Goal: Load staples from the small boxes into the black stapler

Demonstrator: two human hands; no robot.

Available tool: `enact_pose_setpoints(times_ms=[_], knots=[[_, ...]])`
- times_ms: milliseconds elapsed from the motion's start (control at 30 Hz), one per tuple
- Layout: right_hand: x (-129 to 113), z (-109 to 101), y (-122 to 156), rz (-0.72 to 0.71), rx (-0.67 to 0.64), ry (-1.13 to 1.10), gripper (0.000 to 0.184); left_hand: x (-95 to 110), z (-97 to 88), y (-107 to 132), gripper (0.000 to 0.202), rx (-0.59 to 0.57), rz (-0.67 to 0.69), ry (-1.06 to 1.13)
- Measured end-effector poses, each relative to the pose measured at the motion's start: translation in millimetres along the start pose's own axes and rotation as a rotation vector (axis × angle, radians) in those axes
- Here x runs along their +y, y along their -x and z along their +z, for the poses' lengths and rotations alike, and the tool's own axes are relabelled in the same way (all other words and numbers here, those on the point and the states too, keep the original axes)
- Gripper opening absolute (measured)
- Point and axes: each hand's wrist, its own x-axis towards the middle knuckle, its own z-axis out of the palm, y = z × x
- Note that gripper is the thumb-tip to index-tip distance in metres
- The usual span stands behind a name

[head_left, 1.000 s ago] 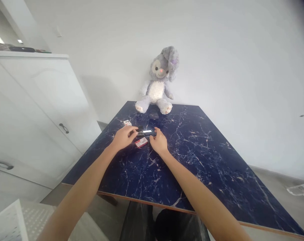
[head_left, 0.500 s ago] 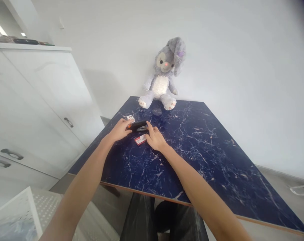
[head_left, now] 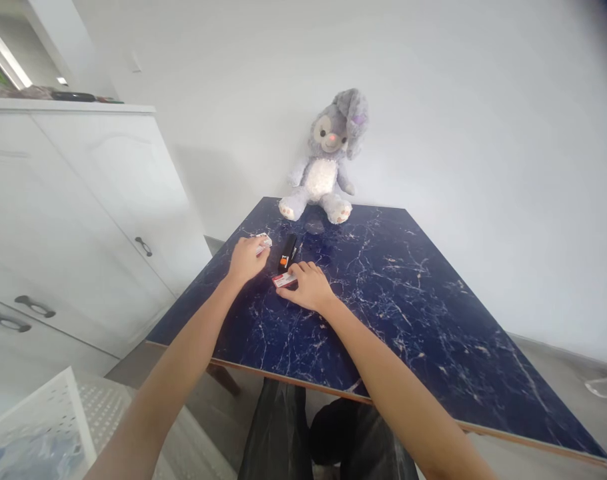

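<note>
On the blue marbled table (head_left: 408,300) lies a black stapler (head_left: 288,252) with an orange patch on its near end, between my two hands and free of both. My left hand (head_left: 248,259) has its fingers closed on a small white box (head_left: 264,241) with dark print, partly hidden by the fingers. At the stapler's near end, my right hand (head_left: 309,285) grips a flat red-and-white box (head_left: 282,281) between thumb and fingers. The right end of that box is covered by the hand.
A grey plush rabbit (head_left: 323,160) sits at the table's back edge against the wall. White cabinets (head_left: 103,200) stand to the left. A white perforated basket (head_left: 78,413) is at lower left, beside the table's front edge.
The stapler, earlier held open between both hands, now lies closed and turned lengthwise on the table. My left hand has moved to the white box, my right to the red-and-white one.
</note>
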Motion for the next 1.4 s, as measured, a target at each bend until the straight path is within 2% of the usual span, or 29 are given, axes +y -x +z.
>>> enact_pose_setpoints(times_ms=[67, 133, 233, 367, 467, 533, 633, 700, 767, 900, 1000, 1067, 1167, 1267, 1333, 1400], knots=[[-2.5, 0.9, -0.8, -0.015, -0.012, 0.008, 0.048, -14.4, -3.5, -1.4, 0.04, 0.0, -0.064, -0.105], [-4.3, 2.9, -2.0, -0.018, -0.017, 0.008, 0.04, -25.1, -4.4, -2.3, 0.042, -0.057, -0.106, -0.168], [-5.5, 5.1, -3.5, -0.033, -0.012, 0.011, 0.033, -29.5, -3.9, -4.4, 0.042, -0.086, -0.134, -0.134], [-2.7, 4.4, -5.6, -0.061, -0.028, -0.019, 0.031, -15.9, -9.4, -7.0, 0.042, -0.002, -0.118, 0.058], [2.3, 3.1, -7.5, -0.02, -0.048, -0.068, 0.033, 1.8, -15.5, -4.7, 0.037, 0.055, -0.052, 0.186], [6.2, 1.7, -8.4, 0.053, -0.045, -0.083, 0.035, 12.0, -16.4, -2.1, 0.032, 0.064, -0.019, 0.214], [10.2, -2.4, -8.3, 0.105, -0.034, -0.092, 0.036, 17.8, -12.1, -0.6, 0.024, 0.075, -0.05, 0.142], [9.8, -5.4, -7.7, 0.029, -0.029, -0.126, 0.034, 13.8, -7.4, -2.0, 0.022, 0.059, -0.084, 0.071], [6.5, -6.3, -7.4, -0.106, -0.037, -0.188, 0.031, 5.1, -3.5, -4.4, 0.022, 0.058, -0.12, 0.019], [-3.8, 0.1, -8.2, -0.316, -0.063, -0.319, 0.017, -11.7, -4.9, -8.0, 0.021, 0.186, -0.21, 0.011], [-7.8, 4.0, -8.5, -0.296, 0.022, -0.346, 0.014, -9.8, -12.8, -7.1, 0.019, 0.261, -0.201, 0.095], [-6.7, 2.0, -8.2, -0.176, 0.135, -0.373, 0.018, 1.7, -17.3, -4.5, 0.019, 0.273, -0.147, 0.163], [0.3, -5.4, -7.6, 0.099, 0.283, -0.478, 0.022, 31.0, -16.7, 3.1, 0.019, 0.165, -0.005, 0.211], [11.4, -9.3, -8.5, 0.247, 0.258, -0.595, 0.027, 60.3, -9.8, 11.7, 0.021, -0.061, 0.191, 0.198], [19.3, -7.1, -10.2, 0.301, 0.245, -0.606, 0.027, 68.9, -8.3, 13.9, 0.019, -0.257, 0.305, 0.259], [25.7, -2.3, -12.5, 0.376, 0.251, -0.571, 0.027, 63.9, -13.1, 11.2, 0.019, -0.387, 0.315, 0.348]])
